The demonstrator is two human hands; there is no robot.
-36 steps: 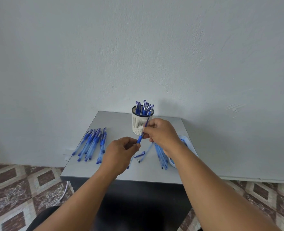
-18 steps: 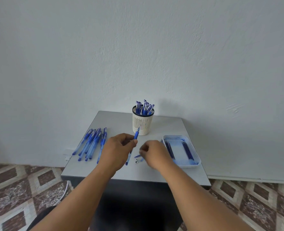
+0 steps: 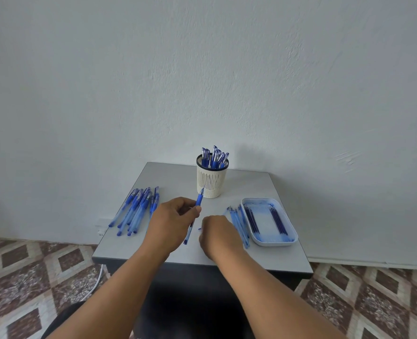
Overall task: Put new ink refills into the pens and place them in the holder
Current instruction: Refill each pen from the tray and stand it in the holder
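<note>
step: assembling one pen | left hand (image 3: pixel 172 222) grips pen (image 3: pixel 194 214), tip toward holder (image 3: pixel 211 178) just beyond it | right hand (image 3: pixel 216 234) curled on desk (image 3: pixel 178 177) beside it (contents hidden, cannot tell) | next: likely fit remaining part, then drop pen in holder

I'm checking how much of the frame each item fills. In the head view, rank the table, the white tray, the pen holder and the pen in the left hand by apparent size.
1. table
2. white tray
3. pen holder, nearly the tray's size but farther back, so unsure
4. pen gripped by the left hand
</note>
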